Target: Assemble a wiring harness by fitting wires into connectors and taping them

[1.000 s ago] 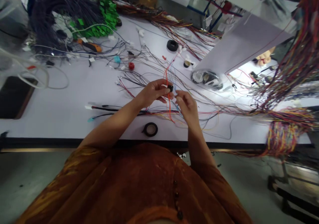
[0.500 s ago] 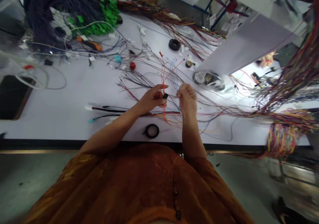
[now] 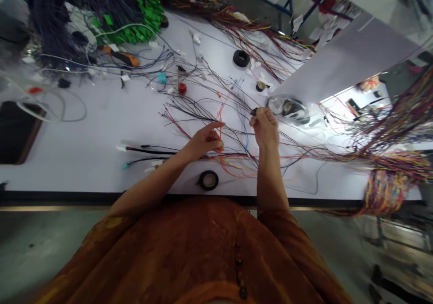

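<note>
Near the middle of the table, my left hand is curled round thin orange wires, its fingers lying against them. To its right, my right hand is closed, with a small black connector pinched at its fingertips. Dark and blue wires run across the white table between both hands. A roll of black tape lies just below my left hand. Above the hands lie a red connector and a light-blue connector.
Wire bundles hang over the right front edge. A slanted white panel stands at the back right. Green connectors, an orange-handled tool and a dark tray are on the left. Another person's hand shows beyond the panel.
My right hand has moved right, away from my left hand. The black connector that was at my left fingertips is no longer there; one shows at my right fingertips.
</note>
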The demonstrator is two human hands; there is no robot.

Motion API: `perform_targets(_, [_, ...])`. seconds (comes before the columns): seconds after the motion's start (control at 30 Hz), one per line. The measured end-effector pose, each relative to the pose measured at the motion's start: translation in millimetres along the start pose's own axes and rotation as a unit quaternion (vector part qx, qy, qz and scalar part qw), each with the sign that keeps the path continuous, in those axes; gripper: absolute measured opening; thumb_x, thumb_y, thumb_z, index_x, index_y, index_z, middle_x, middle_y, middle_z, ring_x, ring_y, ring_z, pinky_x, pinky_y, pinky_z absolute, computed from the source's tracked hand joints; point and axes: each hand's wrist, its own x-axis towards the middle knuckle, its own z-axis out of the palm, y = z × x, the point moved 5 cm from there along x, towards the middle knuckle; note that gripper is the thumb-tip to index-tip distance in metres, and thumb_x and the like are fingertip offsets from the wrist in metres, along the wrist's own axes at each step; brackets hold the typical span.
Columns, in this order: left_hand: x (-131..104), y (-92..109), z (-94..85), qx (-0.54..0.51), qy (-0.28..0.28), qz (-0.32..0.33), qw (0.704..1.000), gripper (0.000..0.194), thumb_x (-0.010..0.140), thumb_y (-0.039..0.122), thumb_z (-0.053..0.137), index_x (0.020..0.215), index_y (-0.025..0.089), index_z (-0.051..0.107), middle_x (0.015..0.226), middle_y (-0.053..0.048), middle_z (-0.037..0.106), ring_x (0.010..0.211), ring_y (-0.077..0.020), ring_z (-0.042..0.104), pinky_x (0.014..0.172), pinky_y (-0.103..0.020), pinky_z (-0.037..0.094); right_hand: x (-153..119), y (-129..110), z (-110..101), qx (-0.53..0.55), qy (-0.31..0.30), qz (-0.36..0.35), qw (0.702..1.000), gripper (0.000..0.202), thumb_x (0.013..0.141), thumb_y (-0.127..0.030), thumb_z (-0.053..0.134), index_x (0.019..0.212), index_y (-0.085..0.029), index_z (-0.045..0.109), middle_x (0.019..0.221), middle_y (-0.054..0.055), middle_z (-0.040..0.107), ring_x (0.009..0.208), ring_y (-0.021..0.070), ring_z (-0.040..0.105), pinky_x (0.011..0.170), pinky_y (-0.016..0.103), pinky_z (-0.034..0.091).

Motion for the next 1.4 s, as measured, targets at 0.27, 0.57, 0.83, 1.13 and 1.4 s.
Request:
perform_targets(0.27, [1.1,-14.6,-6.9,-0.031,0.033,-0.013,0.999,0.054,0.067,0.03,0.083,0.113,0.015,0.061,0.073,0.003,0.068,0.07,-0.0144,0.072,0.067,-0.025,0.058,14.5,-4.3,19.2,-0.153,-0.096,0.006,0.983,0.026,0.083,-0.044,0.073,0.08,-0.019,0.064,0.053,-0.007,0.054,0.048,0.0055,0.046,0.051,0.019,0.036])
perform_targets(0.57, [7.7,-34.6,-7.5,-0.053,0.042,-0.034,0.997,0.042,0.069,0.023,0.08,0.105,0.014,0.061,0.073,0.002,0.067,0.069,-0.0132,0.071,0.067,-0.025,0.058,46.8,-27.7,106.9,-0.208,-0.192,-0.051,0.958,0.011,0.086,-0.027,0.062,0.083,-0.018,0.066,0.061,-0.005,0.063,0.052,0.0066,0.056,0.053,0.02,0.046])
perform_targets(0.83, [15.9,-41.2,-6.9,-0.115,0.026,-0.003,0.993,0.038,0.064,0.027,0.084,0.09,0.013,0.06,0.071,0.0,0.067,0.069,-0.0149,0.07,0.066,-0.027,0.058,52.2,-27.4,332.4,-0.206,-0.458,-0.138,0.853,0.054,0.085,0.008,0.05,0.131,-0.02,0.056,0.139,-0.004,0.065,0.126,0.0073,0.06,0.11,0.022,0.049])
perform_targets(1.13, [17.0,-43.2,-3.6,-0.177,-0.009,0.004,0.984,0.047,0.066,0.047,0.088,0.09,0.014,0.063,0.072,-0.003,0.069,0.07,-0.0165,0.071,0.068,-0.03,0.058,5.6,-95.0,306.4,-0.123,-0.422,-0.202,0.876,0.015,0.099,-0.018,0.057,0.11,-0.017,0.066,0.108,-0.002,0.072,0.108,0.0104,0.07,0.099,0.026,0.056])
perform_targets(1.4, [10.1,-25.0,-6.5,-0.171,0.017,0.021,0.985,0.046,0.07,0.046,0.086,0.097,0.014,0.067,0.078,-0.003,0.072,0.076,-0.0163,0.073,0.075,-0.031,0.059,-60.0,-35.4,32.0,-0.329,-0.198,-0.032,0.923,0.018,0.09,-0.037,0.065,0.097,-0.022,0.072,0.09,0.004,0.073,0.084,0.0178,0.068,0.083,0.035,0.055])
